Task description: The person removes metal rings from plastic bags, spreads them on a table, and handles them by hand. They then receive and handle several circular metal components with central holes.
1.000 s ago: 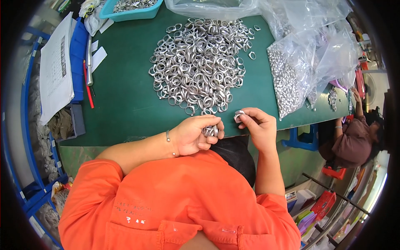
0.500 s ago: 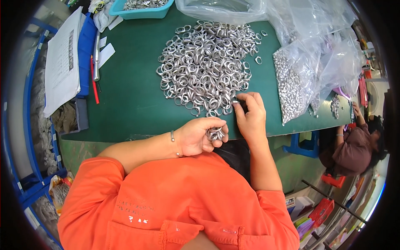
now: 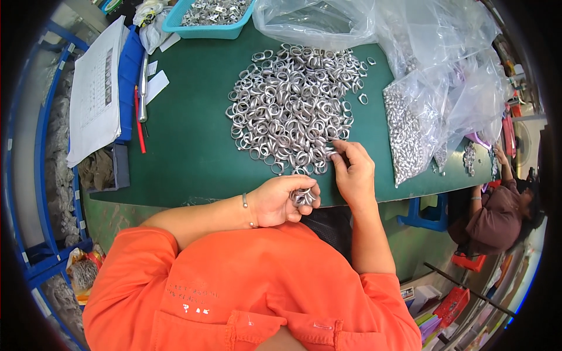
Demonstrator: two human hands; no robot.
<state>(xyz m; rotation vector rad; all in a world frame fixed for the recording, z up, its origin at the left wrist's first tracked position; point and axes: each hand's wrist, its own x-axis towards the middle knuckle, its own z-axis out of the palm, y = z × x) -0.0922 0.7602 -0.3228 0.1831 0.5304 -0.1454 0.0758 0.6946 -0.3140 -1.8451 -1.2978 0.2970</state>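
Note:
A wide heap of silver metal rings (image 3: 293, 105) lies on the green tabletop (image 3: 181, 128) in front of me. My left hand (image 3: 284, 202) is curled at the table's near edge, palm turned up, around a small bunch of rings (image 3: 302, 196). My right hand (image 3: 356, 175) is at the near right side of the heap. Its thumb and index finger close on a ring (image 3: 331, 153) there, partly covered by the fingertips.
A turquoise basket (image 3: 213, 30) of small metal parts stands at the far left. Clear plastic bags (image 3: 410, 128), one full of small silver pieces, lie on the right. Papers (image 3: 96, 93), a red pencil (image 3: 140, 126) and a metal-handled tool (image 3: 143, 88) are left. Another person (image 3: 497, 216) sits at right.
The view has shifted, so the table sits slightly lower in the picture. My right thumb and index finger have come in against the heap's edge. My left hand still holds its bunch of rings.

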